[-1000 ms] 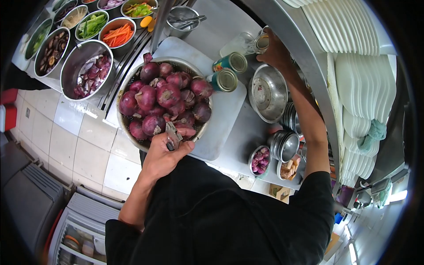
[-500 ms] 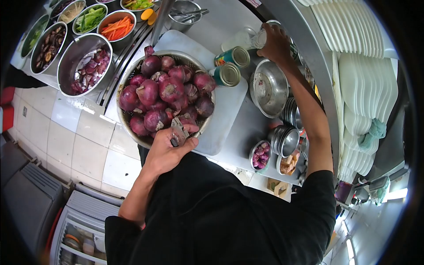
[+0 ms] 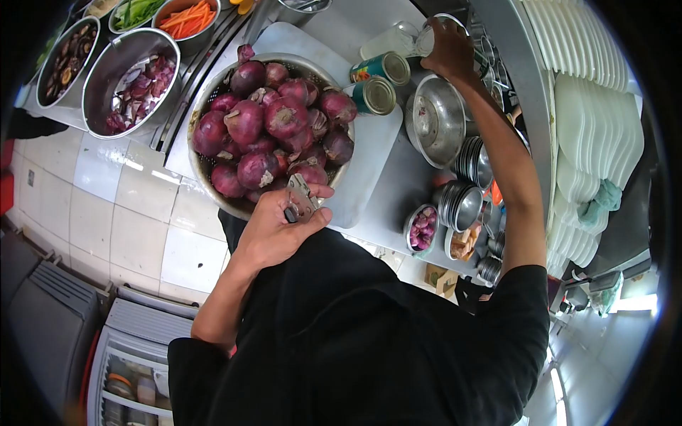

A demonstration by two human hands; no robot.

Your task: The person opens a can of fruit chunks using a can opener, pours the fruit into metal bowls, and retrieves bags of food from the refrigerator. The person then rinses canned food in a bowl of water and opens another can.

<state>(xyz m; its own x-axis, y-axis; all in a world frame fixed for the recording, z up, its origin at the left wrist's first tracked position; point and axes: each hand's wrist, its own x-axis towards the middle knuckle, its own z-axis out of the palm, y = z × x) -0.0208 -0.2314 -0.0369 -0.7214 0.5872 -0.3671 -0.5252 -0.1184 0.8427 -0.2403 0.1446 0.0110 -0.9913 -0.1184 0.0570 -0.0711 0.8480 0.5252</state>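
My left hand (image 3: 273,231) is closed around a metal can opener (image 3: 301,199) with a dark knob, just in front of a perforated steel colander (image 3: 201,167). Red onions (image 3: 285,117) fill that colander. Beyond its right rim stand two tin cans, a nearer can (image 3: 374,96) and a farther can (image 3: 393,69), both with their lids on. My right hand (image 3: 449,51) reaches to the back of the counter, its fingers bent around a clear container (image 3: 425,41). Part of that container is hidden by the hand. Another clear jar (image 3: 387,44) lies just left of it.
A white cutting board (image 3: 376,156) lies under the colander. To the right are a steel bowl (image 3: 433,121), stacked small bowls (image 3: 460,206) and a bowl of shallots (image 3: 423,228). A pot with onion pieces (image 3: 153,82) stands left. Stacked white plates (image 3: 597,142) line the far right.
The camera view has shifted, so the counter things sit higher in it. My left hand has drawn slightly back from the onions with the can opener. My right hand stays at the clear container.
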